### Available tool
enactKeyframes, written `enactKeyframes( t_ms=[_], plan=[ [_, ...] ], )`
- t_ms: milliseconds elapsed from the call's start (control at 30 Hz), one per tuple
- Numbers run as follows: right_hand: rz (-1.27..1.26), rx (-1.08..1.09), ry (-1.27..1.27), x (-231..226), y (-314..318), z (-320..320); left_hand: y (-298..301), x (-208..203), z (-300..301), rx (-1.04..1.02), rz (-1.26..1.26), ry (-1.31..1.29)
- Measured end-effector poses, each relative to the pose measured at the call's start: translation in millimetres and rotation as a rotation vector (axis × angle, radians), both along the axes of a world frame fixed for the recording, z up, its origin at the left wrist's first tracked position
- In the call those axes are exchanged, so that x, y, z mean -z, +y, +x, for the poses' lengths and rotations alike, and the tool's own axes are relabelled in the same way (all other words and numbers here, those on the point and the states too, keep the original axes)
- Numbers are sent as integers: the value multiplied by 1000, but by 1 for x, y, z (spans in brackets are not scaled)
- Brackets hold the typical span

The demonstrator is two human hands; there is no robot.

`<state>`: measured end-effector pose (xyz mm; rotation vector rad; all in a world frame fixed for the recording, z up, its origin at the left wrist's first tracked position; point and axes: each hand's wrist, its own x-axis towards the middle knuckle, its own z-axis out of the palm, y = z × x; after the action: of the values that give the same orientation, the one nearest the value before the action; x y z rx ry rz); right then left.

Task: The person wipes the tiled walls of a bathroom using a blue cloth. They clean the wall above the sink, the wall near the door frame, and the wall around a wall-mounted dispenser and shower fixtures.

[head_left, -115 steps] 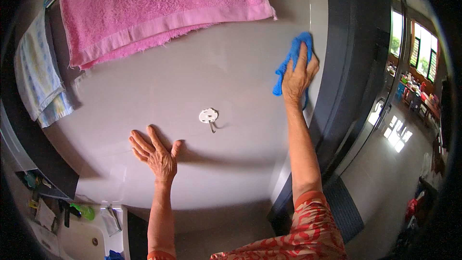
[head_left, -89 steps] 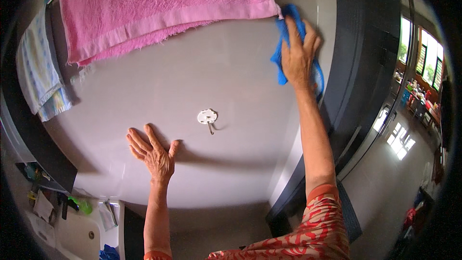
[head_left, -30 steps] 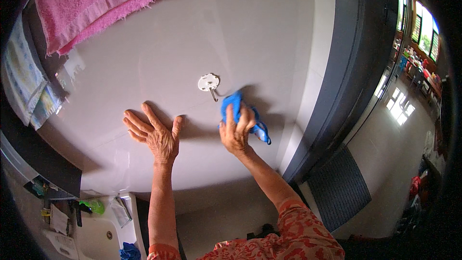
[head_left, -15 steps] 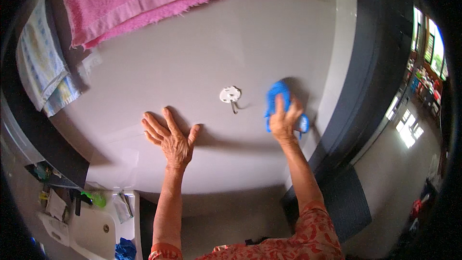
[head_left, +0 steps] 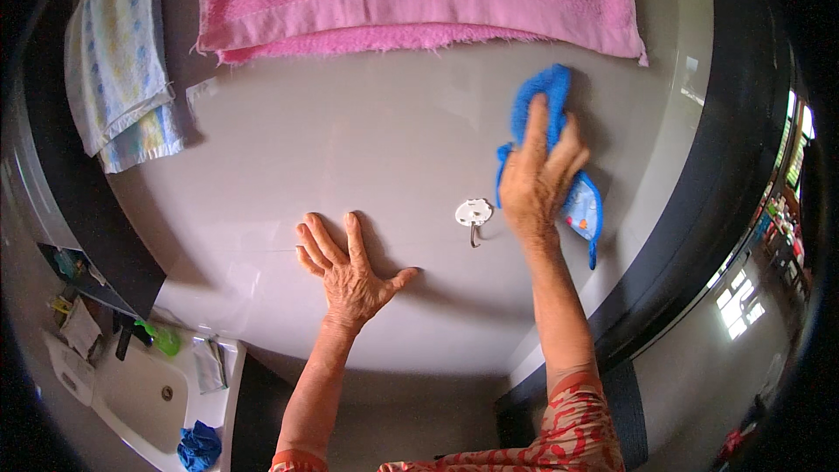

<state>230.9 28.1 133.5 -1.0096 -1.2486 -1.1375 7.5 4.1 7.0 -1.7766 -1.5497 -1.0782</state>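
- Right hand (head_left: 539, 182) is gripping the blue cloth (head_left: 537, 91) against the wall (head_left: 350, 140), far-right of the hook (head_left: 474, 211).
- Left hand (head_left: 353, 284) is resting spread.
- I am judging this wiping, next needing even pressure.

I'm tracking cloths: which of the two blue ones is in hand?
The brighter blue cloth, held against the wall by the right hand; the darker blue cloth lies crumpled on the sink, untouched.

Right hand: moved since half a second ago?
Yes: against the white hook plate, the right hand has moved up the wall, toward the pink towel.
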Motion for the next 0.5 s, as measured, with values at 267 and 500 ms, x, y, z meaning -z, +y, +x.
enactKeyframes(
  t_ms=[267, 500],
  plan=[
    [-63, -168, -434, -13, -7, -104, 1, 0, 0, 17, 16, -21],
    [17, -35, -241, -35, -4, -72, 0, -1, -2, 40, 45, -23]
  ],
)
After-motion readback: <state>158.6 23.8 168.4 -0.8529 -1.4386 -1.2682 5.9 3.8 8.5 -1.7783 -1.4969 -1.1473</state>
